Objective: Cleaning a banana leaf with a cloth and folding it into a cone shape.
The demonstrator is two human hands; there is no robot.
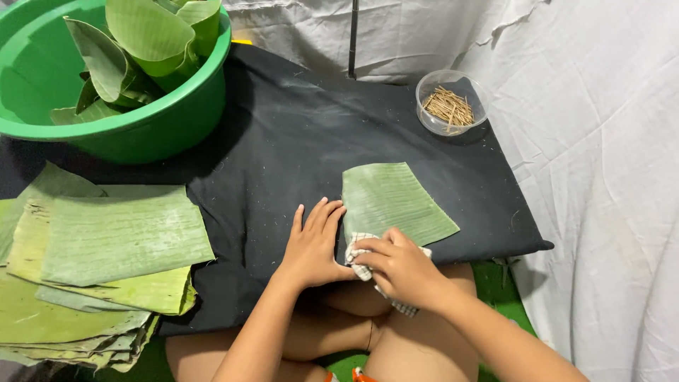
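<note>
White sheets hang round a black-covered counter [283, 141]; the left hand [313, 244] lies flat and spread beside one banana leaf piece [393, 201] while the right hand [399, 267] presses a checked cloth [359, 258] on its near edge; a stack of leaves [99, 262] lies to the left and more stand curled in a green basin [141, 120], so I judge many are left.

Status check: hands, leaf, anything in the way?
Left hand flat on black cloth. Right hand presses checked rag on leaf piece. Nothing in the way.

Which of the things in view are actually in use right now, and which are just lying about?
In use: right hand, checked cloth, banana leaf piece, left hand flat on the black mat.

Lying about: leaf stack, green basin of leaves, bowl of sticks.
</note>
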